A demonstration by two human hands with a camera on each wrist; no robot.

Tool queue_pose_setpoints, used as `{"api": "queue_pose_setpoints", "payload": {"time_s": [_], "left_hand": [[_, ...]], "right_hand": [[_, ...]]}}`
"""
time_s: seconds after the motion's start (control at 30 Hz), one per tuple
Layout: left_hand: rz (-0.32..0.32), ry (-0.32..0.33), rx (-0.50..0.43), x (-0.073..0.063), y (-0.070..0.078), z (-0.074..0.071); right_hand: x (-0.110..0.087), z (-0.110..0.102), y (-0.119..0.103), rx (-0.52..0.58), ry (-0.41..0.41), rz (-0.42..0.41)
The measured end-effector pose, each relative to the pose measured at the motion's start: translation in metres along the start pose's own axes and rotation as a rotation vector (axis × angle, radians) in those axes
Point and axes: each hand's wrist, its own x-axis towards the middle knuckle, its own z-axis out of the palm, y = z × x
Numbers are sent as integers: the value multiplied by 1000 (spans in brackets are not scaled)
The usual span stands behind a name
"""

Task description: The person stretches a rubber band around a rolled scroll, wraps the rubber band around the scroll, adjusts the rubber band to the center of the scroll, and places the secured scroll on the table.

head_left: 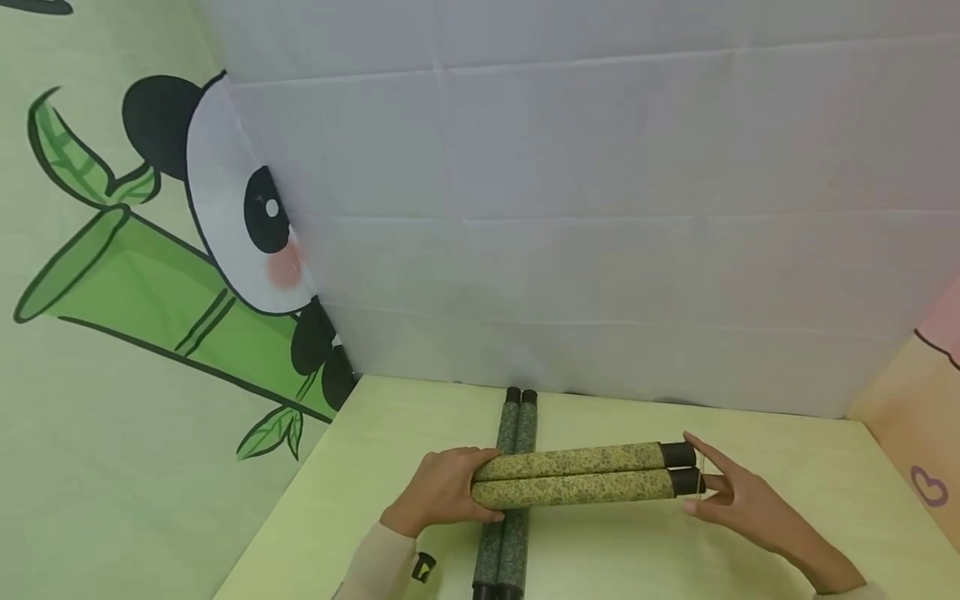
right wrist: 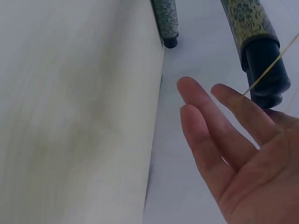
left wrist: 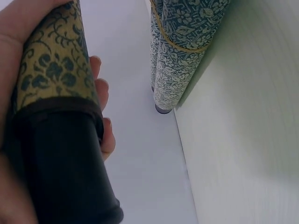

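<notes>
My left hand grips two yellow scrolls with a dark floral pattern near their left end. In the left wrist view, a black end knob sticks out past its fingers. My right hand is at the scrolls' right black ends, fingers spread. A thin yellow rubber band stretches from its fingers, and in the head view runs close to the black ends. Beneath the yellow pair, two blue-green patterned scrolls lie side by side on the table, with a band around them in the left wrist view.
The pale yellow tabletop meets a white sheet wall at the back. A small black item with a yellow mark lies beside the left sleeve. A panda-and-bamboo printed cloth hangs at left.
</notes>
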Motion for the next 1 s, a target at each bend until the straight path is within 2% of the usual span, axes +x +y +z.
{"api": "queue_pose_setpoints", "payload": {"time_s": [0.13,0.27,0.4,0.47,0.6,0.67,0.77,0.87,1.0], "left_hand": [[24,-6,-26,-3,1,-4],[51,11,-26,-7,0,-4],[92,36,-37,-10,-3,-2],[111,68,-38,-12,-4,-2],[123,158,-10,-14,-4,-1],[121,184,15,-14,-3,1],[111,187,28,-16,0,2],[101,169,24,-18,3,2],[82,164,12,-21,7,2]], "right_hand": [[-2,-3,-7,-48,-26,-53],[-2,-7,-12,-98,-84,-101],[0,-11,-19,-86,-173,-122],[0,-12,-21,-23,-233,-104],[0,-10,-16,168,-349,4],[-2,-5,-11,253,-379,58],[-9,7,-4,329,-378,98],[-18,16,0,467,-382,100],[-28,24,3,677,-460,74]]}}
